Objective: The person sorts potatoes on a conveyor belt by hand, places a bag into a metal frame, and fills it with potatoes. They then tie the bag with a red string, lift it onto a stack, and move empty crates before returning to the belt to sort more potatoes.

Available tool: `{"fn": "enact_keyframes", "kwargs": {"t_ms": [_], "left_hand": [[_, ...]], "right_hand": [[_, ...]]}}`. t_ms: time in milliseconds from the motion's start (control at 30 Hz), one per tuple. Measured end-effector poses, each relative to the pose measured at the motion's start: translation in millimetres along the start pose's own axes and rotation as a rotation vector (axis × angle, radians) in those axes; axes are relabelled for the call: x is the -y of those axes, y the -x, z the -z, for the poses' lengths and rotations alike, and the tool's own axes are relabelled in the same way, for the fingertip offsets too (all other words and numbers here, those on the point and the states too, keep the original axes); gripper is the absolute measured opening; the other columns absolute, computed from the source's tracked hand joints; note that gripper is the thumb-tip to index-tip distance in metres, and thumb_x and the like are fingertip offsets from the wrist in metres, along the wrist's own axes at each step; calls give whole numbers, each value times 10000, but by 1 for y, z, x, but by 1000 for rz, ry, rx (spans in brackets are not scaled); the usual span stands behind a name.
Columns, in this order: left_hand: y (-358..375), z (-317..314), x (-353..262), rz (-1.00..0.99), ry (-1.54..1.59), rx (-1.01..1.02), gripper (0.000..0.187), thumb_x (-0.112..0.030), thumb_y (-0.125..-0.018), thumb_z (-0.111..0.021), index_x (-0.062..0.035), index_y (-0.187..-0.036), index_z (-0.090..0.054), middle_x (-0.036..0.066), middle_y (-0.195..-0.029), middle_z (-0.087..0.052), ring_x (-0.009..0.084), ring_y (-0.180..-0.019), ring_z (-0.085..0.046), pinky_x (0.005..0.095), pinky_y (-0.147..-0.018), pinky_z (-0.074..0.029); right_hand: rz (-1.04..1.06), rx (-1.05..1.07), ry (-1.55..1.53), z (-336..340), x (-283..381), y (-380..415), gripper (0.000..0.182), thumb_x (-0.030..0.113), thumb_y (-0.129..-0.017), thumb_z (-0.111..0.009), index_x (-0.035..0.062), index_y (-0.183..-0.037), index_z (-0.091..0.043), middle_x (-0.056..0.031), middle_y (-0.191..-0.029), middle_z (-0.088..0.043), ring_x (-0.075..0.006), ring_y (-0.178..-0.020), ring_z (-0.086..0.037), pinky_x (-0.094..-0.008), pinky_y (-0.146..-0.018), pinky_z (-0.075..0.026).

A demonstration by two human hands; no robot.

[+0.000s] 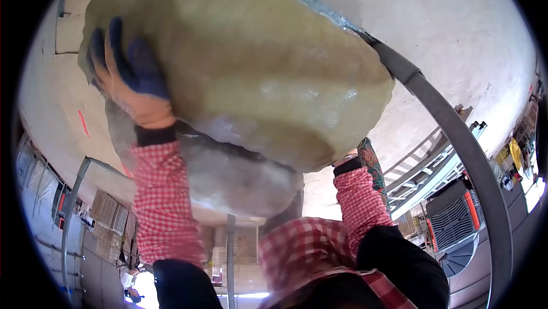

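A large, wet, olive-yellow sheet [245,63], looking like a hide, spreads across the upper middle of the head view. My left hand [132,81], in an orange and dark-blue glove, lies against its left part with the fingers apart. My right hand [352,154] is at the sheet's lower right edge; the fingers are hidden, so its grip does not show. Below the olive sheet shows a greyish, shiny sheet [237,178], partly covered by it. Red-and-white checked sleeves cover both forearms.
A grey metal bar [451,120] runs down the right side, meeting the sheet's upper right edge. A broad pale surface [445,18] lies behind. At lower right are a dark ribbed crate [455,217] and metal rails [422,172]. Stacked slatted panels [108,212] stand at left.
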State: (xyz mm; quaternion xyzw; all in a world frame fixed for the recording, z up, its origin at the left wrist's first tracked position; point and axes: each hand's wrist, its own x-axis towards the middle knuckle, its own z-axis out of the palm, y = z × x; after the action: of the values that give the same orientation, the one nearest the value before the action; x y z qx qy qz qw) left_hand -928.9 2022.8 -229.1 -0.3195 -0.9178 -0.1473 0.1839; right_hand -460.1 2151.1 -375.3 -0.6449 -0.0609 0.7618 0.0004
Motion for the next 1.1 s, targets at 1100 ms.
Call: {"fn": "enact_keyframes", "kwargs": {"t_ms": [1100], "left_hand": [[496,152,152,2223,1059,-319,466,-346,-1058,-403,-89,-1444,-444,103,-1423,-497,231,-1274,-484,379,-1092,-407]], "right_hand": [[-128,446,551,130,-148,-4,578,450,-1036,-438,68,-1470,-446,-85,-1519,-459,-282,-1385,-423,-429,-1177,-307]]}}
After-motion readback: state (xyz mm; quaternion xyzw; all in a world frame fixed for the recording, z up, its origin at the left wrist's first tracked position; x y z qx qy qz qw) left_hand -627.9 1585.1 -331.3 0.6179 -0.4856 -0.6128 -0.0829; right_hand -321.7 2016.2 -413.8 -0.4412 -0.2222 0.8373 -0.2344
